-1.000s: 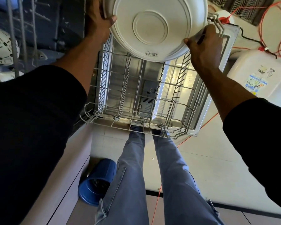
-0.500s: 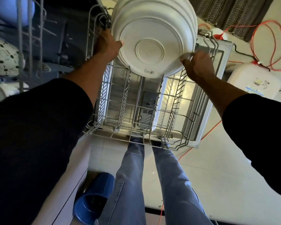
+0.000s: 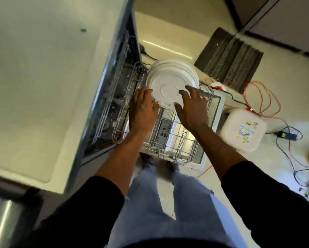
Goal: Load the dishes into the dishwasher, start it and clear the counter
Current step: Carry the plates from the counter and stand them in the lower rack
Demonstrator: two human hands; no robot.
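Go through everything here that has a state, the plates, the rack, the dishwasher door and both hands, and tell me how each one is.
dishwasher door: open, lying flat.
lower rack: pulled out over the door, near end bare.
plates: standing on edge in the lower rack, several in a row.
left hand: fingers straight, at the plates' rim.
right hand: fingers spread over the front plate.

Pulled-out wire rack [image 3: 175, 148] holds a row of white plates [image 3: 168, 81] standing on edge at its far end. Pale floor [image 3: 284, 68] carries dark ribbed mat [image 3: 228, 58], white plastic jug [image 3: 243, 130], orange cable [image 3: 257, 97], black adapter [image 3: 286, 135]. Cream tabletop [image 3: 43, 59] at left.
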